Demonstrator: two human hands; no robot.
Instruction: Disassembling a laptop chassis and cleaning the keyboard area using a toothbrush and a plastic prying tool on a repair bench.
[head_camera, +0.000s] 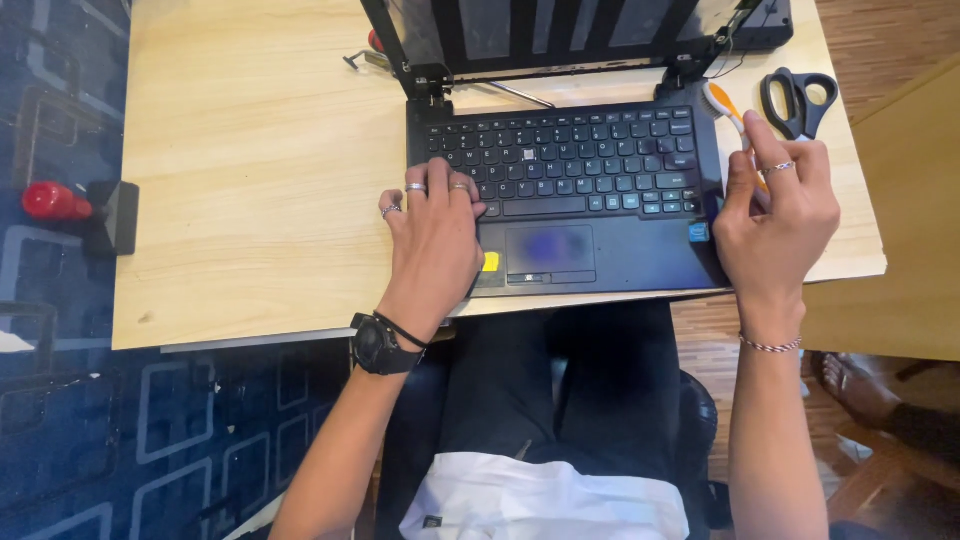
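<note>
Head view: a black laptop (590, 195) with its screen panel removed lies open on the pale wooden bench (260, 170); only the bare black metal frame (540, 40) of the lid stands at the hinges, and a thin loose cable trails across the back edge of the base. So the display already looks stripped out, while the keyboard deck and palm rest remain in place.

The left hand (432, 245), ringed and wearing a black wristwatch, lies flat on the left end of the palm rest, fingers spread onto the lower keys and closed on nothing, pinning the base down.

The right hand (778, 215) is at the laptop's right edge, its grip pinching a slim white-and-orange prying tool (725, 108) whose tip points toward the right hinge corner.

Black-handled scissors (798, 100) lie just beside that tool on the bench. A red-handled screwdriver (372, 45) rests near the left hinge, untouched. A red-knobbed black object (85, 208) sits on the blue patterned carpet (60, 420).
</note>
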